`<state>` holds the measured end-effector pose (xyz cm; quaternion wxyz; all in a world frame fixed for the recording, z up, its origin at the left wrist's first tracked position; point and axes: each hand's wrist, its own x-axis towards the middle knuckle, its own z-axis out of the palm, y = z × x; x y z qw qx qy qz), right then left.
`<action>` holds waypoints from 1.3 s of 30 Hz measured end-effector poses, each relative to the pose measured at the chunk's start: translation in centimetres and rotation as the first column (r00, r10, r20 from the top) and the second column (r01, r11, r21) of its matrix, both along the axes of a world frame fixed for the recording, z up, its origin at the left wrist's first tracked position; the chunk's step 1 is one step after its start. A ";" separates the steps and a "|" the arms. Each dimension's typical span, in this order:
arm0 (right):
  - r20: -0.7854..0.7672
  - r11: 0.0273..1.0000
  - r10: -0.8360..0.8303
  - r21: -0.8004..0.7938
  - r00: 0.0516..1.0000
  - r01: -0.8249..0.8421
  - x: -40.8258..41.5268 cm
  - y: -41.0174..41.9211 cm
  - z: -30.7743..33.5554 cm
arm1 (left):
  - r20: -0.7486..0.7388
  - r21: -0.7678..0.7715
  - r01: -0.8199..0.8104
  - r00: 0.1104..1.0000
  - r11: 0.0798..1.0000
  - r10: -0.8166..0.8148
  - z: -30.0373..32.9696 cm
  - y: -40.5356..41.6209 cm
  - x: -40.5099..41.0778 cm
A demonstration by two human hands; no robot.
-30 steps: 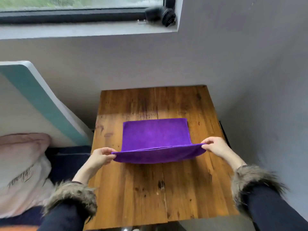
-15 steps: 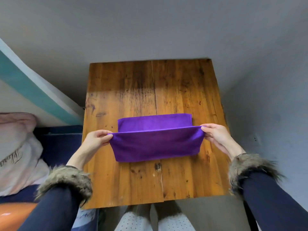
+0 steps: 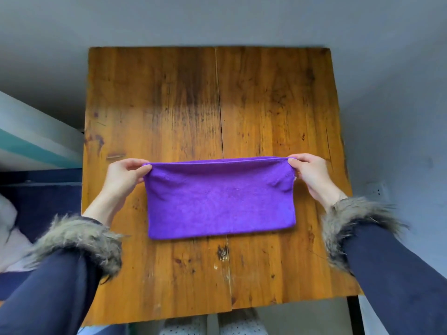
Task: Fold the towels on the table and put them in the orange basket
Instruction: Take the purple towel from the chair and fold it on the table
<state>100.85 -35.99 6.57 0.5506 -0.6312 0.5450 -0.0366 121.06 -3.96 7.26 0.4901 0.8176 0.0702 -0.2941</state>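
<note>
A purple towel (image 3: 219,198) lies folded in half on the wooden table (image 3: 183,100), a wide rectangle near the table's middle. My left hand (image 3: 123,176) pinches its far left corner. My right hand (image 3: 310,176) pinches its far right corner. The far edge between the two hands is pulled straight, with both layers meeting there. The fold runs along the near edge. The orange basket is not in view.
Grey walls close in behind and to the right of the table. A white and teal board (image 3: 31,141) leans at the left, above dark blue bedding (image 3: 46,201). My fur-cuffed sleeves frame the towel. The table's near edge is just above my slippers (image 3: 212,325).
Both hands carried the towel's near edge up and over to its far edge, so the towel now lies folded in half. The view also tilted down, hiding the window.
</note>
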 end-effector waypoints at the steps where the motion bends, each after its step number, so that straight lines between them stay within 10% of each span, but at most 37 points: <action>1: -0.002 1.000 0.000 -0.028 1.000 0.000 0.2 -0.1 -0.3 | -0.007 0.009 0.000 1.000 1.000 0.000 -0.3 0.0 0.1; 24: -0.090 0.957 -0.071 -0.286 0.993 0.043 0.0 4.6 -2.9 | 0.028 0.152 -0.130 0.991 0.980 0.128 -4.2 0.8 -2.0; 39: -0.240 0.975 0.018 -0.209 0.970 -0.070 -3.8 3.3 -2.5 | 0.204 0.459 0.025 0.970 0.888 -0.133 -3.4 3.2 -6.7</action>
